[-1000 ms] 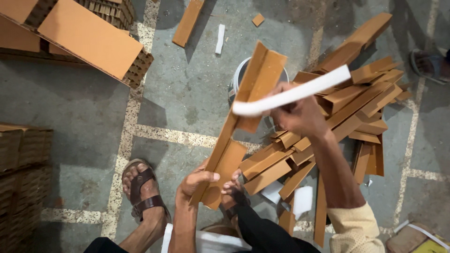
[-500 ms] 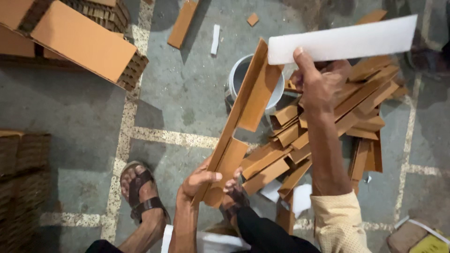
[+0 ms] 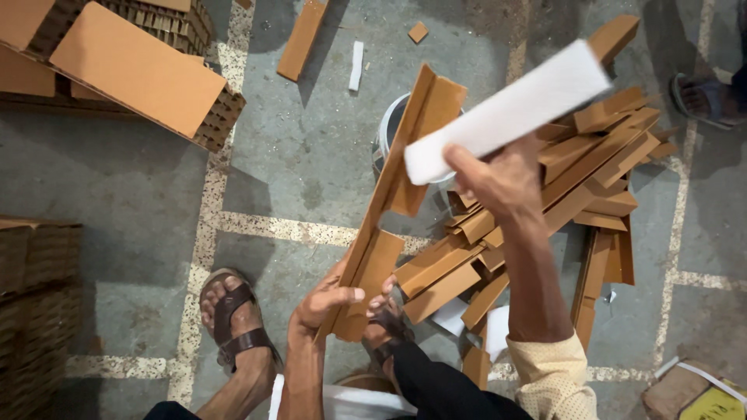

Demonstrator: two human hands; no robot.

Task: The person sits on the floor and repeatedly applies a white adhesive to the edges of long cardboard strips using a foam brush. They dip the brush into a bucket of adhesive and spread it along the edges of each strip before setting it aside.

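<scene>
While the left hand (image 3: pixel 327 299) pinches the lower end of a folded brown cardboard angle strip (image 3: pixel 397 202) at lower centre, thumb across its face, the strip leans up toward the white bucket (image 3: pixel 387 132). Right hand (image 3: pixel 498 183), centre right, fingers closed around a white flat strip (image 3: pixel 510 109) raised over the pile of cardboard strips (image 3: pixel 576 187) on the floor (image 3: pixel 296 171). Sandalled foot (image 3: pixel 233 319) lower left.

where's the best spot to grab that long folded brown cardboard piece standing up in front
Probably the lower end of the cardboard piece, from its left side, where the left hand already pinches it. It is a long angle section leaning up and away, so fingers can wrap one flange near the bottom. The upper end sits close to the white strip in the right hand and the bucket.
</scene>
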